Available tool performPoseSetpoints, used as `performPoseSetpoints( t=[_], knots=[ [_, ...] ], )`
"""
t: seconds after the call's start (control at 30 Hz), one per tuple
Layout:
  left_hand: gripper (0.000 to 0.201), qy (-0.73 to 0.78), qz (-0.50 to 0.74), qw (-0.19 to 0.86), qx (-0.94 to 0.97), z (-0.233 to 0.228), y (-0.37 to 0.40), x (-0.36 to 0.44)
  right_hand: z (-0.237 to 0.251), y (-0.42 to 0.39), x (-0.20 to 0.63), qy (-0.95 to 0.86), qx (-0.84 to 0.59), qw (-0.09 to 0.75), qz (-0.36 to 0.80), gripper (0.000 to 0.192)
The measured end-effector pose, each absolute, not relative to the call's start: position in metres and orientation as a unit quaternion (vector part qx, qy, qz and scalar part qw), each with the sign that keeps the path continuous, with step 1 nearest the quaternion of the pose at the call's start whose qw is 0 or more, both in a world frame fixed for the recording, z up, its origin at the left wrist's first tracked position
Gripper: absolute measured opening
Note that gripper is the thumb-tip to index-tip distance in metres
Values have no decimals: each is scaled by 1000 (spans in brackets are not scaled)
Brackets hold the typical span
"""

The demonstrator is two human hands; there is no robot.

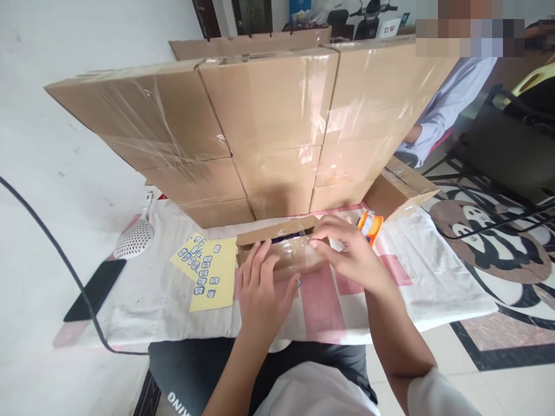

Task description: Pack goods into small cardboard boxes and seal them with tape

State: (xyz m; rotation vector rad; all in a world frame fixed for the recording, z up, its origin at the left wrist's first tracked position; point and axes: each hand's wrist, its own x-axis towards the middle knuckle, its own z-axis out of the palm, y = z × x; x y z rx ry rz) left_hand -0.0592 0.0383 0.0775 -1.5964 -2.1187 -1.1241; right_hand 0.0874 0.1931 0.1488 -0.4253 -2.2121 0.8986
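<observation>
In the head view, a small cardboard box [281, 248] wrapped in clear tape lies on the worktop [411, 271], near the middle of its far edge, just in front of a wall of large taped cartons [260, 127]. The left hand [260, 289] rests flat on the near left part of the small box, its fingers [255, 263] extended and slightly apart, pressing on the taped top rather than closed around it. The right hand [351, 251] comes in from the right, its fingers [321, 234] curled together over the right end of the box and touching its upper edge; a dark slit shows along the box's top flap between the two hands.

Just left of the box lie two yellow sheets [208, 268] bearing small blue-and-white stickers, overlapping each other. Further left, at the worktop's left edge, sits a white perforated scoop [135, 237], and a black phone [95, 289] lies beside it nearer the front left corner. An orange-and-white tape roll [370, 225] stands just beyond the right hand, touching the foot of the cartons. A black cable [56, 248] runs across the left side. Another person's light sleeve [451, 104] shows behind the cartons at upper right.
</observation>
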Motion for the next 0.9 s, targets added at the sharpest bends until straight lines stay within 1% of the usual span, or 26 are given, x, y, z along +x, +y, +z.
performPoseSetpoints(
  t=[0.07, 0.1, 0.13, 0.27, 0.4, 0.5, 0.57, 0.6, 0.63, 0.67, 0.73, 0.77, 0.8, 0.83, 0.9],
  knots=[
    [64, -745, -298, 143, -579, 75, 43, -71, 150, 194, 70, -880, -161, 309, 322, 15],
    [71, -753, -270, 135, -585, 74, 44, -74, 148, 194, 61, -894, -168, 287, 300, 15],
    [72, -758, -255, 127, -586, 72, 45, -76, 146, 195, 53, -907, -177, 264, 276, 16],
    [60, -770, -256, 116, -573, 65, 42, -75, 136, 201, 29, -935, -199, 198, 219, 19],
    [52, -771, -261, 112, -570, 61, 39, -73, 127, 206, 22, -946, -193, 154, 208, 21],
    [44, -771, -258, 110, -572, 60, 40, -74, 119, 205, 19, -948, -211, 126, 204, 16],
    [39, -772, -254, 109, -573, 60, 41, -75, 112, 204, 16, -942, -242, 114, 203, 13],
    [38, -772, -253, 109, -573, 60, 41, -75, 109, 205, 14, -936, -265, 120, 198, 9],
    [36, -771, -253, 110, -574, 60, 41, -75, 106, 206, 12, -927, -295, 137, 186, 10],
    [35, -770, -252, 111, -576, 61, 41, -75, 104, 209, 10, -915, -328, 165, 169, 25],
    [35, -767, -251, 113, -579, 62, 41, -74, 103, 218, 9, -874, -402, 242, 124, 71],
    [35, -767, -252, 113, -580, 62, 41, -74, 103, 224, 11, -849, -436, 279, 106, 90],
    [36, -766, -253, 113, -580, 62, 41, -73, 103, 230, 16, -828, -457, 309, 100, 99],
    [37, -767, -254, 112, -578, 63, 40, -73, 103, 236, 23, -817, -460, 330, 114, 98],
    [39, -769, -255, 111, -575, 63, 40, -72, 97, 244, 44, -821, -411, 332, 214, 83]
  ],
)
